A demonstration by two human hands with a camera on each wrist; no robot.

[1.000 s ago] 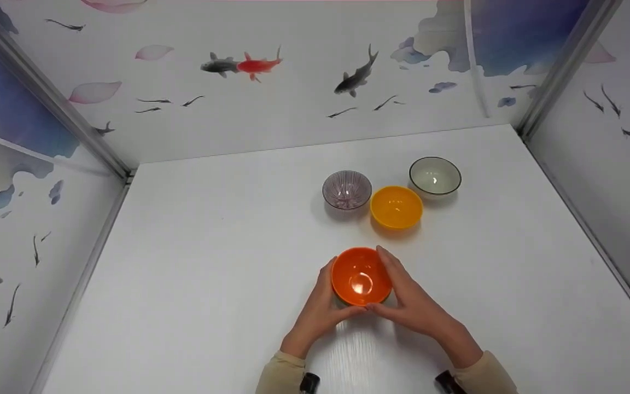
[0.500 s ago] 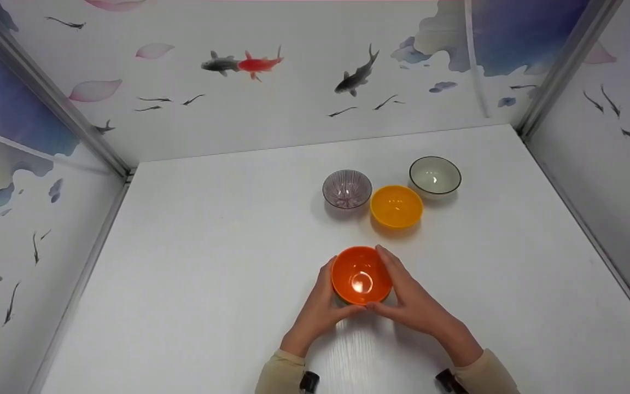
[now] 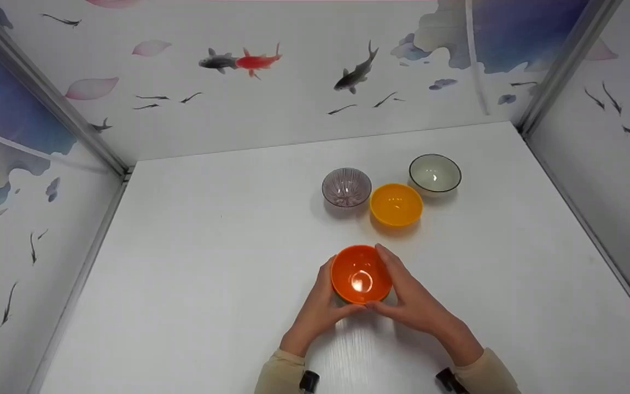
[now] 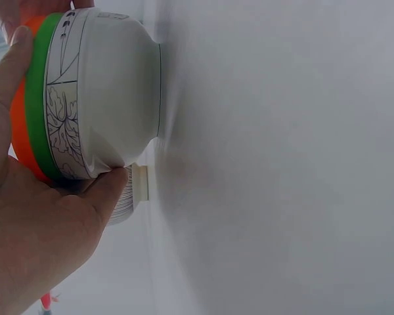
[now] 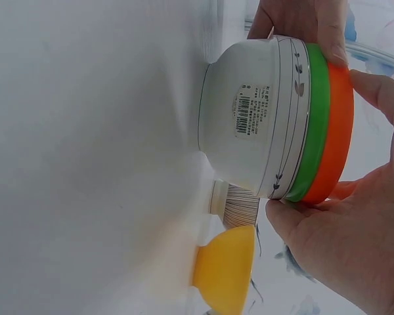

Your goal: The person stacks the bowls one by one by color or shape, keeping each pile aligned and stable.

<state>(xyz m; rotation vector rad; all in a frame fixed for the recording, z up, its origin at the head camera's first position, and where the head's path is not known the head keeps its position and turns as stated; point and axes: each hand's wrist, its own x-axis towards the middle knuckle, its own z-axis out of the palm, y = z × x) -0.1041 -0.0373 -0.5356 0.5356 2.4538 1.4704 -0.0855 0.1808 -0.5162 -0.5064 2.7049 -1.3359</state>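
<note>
An orange bowl [image 3: 361, 273] tops a nested stack near the front middle of the table. Under it shows the green rim of another bowl [image 5: 310, 118], and lowest is a white bowl [image 4: 118, 85] with a dark leaf pattern and a barcode sticker [image 5: 251, 111]. The stack stands upright, its base apparently on the table. My left hand [image 3: 318, 306] grips its left side and my right hand [image 3: 416, 301] its right side. Both thumbs lie along the near side, their tips almost meeting. In the head view the orange bowl mostly hides the lower bowls.
Behind the stack stand a yellow bowl [image 3: 396, 205], a ribbed purplish glass bowl [image 3: 346, 187] and a pale bowl with a dark rim [image 3: 435, 173]. The white table [image 3: 200, 262] meets printed panels at the back and both sides.
</note>
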